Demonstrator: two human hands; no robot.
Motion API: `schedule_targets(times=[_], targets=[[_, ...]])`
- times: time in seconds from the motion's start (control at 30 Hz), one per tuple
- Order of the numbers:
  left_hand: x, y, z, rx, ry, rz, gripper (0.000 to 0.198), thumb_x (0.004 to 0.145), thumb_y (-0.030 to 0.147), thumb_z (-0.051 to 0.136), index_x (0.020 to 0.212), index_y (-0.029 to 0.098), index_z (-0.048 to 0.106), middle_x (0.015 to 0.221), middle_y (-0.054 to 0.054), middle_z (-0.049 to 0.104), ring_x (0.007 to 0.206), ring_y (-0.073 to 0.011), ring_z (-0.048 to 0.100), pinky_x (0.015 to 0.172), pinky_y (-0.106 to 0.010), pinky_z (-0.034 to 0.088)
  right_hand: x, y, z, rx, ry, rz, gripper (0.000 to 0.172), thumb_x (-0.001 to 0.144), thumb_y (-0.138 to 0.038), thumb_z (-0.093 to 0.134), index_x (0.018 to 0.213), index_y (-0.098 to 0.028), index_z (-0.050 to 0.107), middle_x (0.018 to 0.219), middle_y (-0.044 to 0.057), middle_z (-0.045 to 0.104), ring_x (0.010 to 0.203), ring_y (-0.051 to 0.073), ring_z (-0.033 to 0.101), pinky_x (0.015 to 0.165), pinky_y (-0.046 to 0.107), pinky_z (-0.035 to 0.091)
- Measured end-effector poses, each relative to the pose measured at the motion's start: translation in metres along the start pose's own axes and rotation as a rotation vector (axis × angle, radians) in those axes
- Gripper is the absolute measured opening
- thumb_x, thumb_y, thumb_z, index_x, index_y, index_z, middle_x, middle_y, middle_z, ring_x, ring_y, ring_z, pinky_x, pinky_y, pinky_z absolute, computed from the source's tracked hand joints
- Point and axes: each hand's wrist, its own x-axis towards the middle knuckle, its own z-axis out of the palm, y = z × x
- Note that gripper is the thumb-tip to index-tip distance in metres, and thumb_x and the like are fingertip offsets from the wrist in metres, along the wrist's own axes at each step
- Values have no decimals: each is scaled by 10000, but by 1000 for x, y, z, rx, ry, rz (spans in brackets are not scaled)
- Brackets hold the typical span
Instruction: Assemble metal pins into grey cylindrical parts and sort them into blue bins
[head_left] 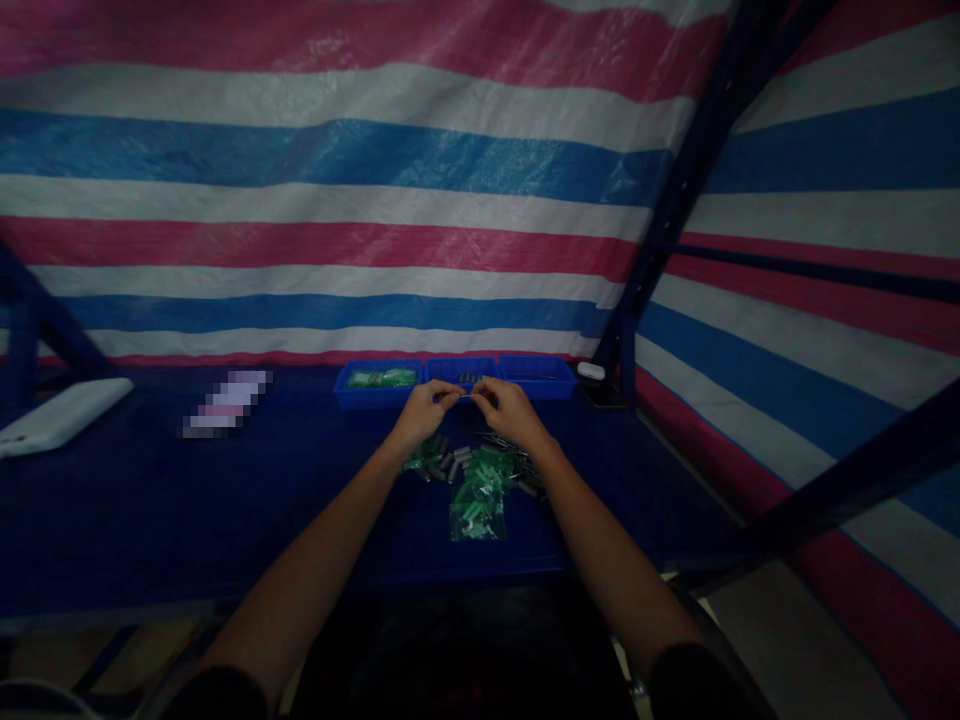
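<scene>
Above the table, my left hand (425, 410) and my right hand (511, 408) meet fingertip to fingertip. Both pinch a small thin piece (466, 396), too small and dark to name. Beneath them lie several short grey cylinders (454, 460) in a loose pile. Green pieces (491, 465) fill a clear plastic bag (478, 525) and spill around it. Thin metal rods (499, 440) show partly under my right hand.
Behind my hands stand three blue trays: the left tray (339, 385) holds green bagged pieces, the middle tray (442, 368) grey cylinders, the right tray (559, 390) thin rods. A white case (590, 371), a blurred flat item (229, 403) and a white device (67, 415) lie on the blue table (285, 510).
</scene>
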Motion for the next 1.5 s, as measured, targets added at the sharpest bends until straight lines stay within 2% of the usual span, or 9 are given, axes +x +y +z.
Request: schedule_targets(times=[0.33, 0.47, 0.6, 0.77, 0.87, 1.0, 1.17, 1.33, 1.5], targets=[[-1, -6, 12, -105, 133, -30, 192, 749, 240, 509, 846, 129, 632, 860, -59, 669, 841, -184, 595, 808, -307, 444, 1, -3, 10, -38, 117, 79, 153, 805, -246, 455, 708, -190, 559, 692, 8, 550, 634, 133, 488, 600, 238, 345], [3, -8, 5, -141, 74, -26, 193, 726, 243, 537, 858, 127, 620, 812, -53, 662, 777, -169, 601, 759, -288, 459, 1, -1, 13, -17, 123, 49, 208, 841, -257, 412, 684, -187, 529, 685, 12, 543, 646, 131, 495, 620, 235, 341], [0, -4, 3, 20, 62, 39, 210, 741, 240, 525, 896, 132, 618, 826, -57, 657, 758, -164, 593, 732, -279, 460, 1, 2, 9, -11, 103, 66, 272, 868, -263, 358, 643, -190, 494, 638, 2, 534, 619, 122, 494, 601, 225, 328], [-12, 2, 13, 405, -191, 154, 254, 775, 228, 509, 993, 154, 615, 838, -60, 649, 779, -176, 586, 746, -290, 450, 3, 12, -19, -138, 280, 187, 278, 881, -312, 336, 705, -192, 516, 656, 19, 561, 630, 141, 518, 601, 240, 323], [-17, 4, 22, 648, -314, 250, 233, 760, 259, 555, 971, 203, 637, 927, -73, 635, 897, -225, 548, 804, -337, 417, 2, 26, -35, -255, 413, 420, 253, 867, -361, 371, 899, -175, 539, 727, 62, 598, 697, 190, 555, 643, 271, 344], [-16, 9, 30, 815, -369, 254, 161, 757, 278, 571, 893, 246, 652, 979, -65, 611, 958, -253, 500, 802, -363, 393, -1, 41, -38, -310, 319, 641, 360, 813, -412, 472, 1063, -154, 501, 776, 96, 615, 740, 232, 575, 653, 296, 368], [-15, 8, 25, 878, -390, 257, 126, 799, 226, 503, 812, 205, 627, 941, -57, 609, 930, -220, 499, 786, -341, 388, -1, 27, -20, -207, 185, 423, 272, 826, -383, 453, 977, -183, 559, 665, 19, 599, 645, 163, 563, 602, 244, 367], [-11, -2, 8, 681, -248, 190, 181, 841, 198, 423, 853, 163, 601, 859, -54, 641, 827, -188, 539, 760, -297, 402, -1, 10, -1, -35, -80, 129, 173, 781, -329, 531, 867, -193, 592, 603, -23, 564, 561, 112, 506, 531, 204, 324], [-6, -4, 1, 478, -171, 184, 210, 835, 227, 428, 820, 148, 622, 794, -43, 653, 754, -167, 577, 717, -262, 419, -3, 8, 6, 8, -137, 59, 100, 777, -239, 531, 852, -193, 578, 595, -35, 549, 549, 103, 480, 528, 198, 303]])
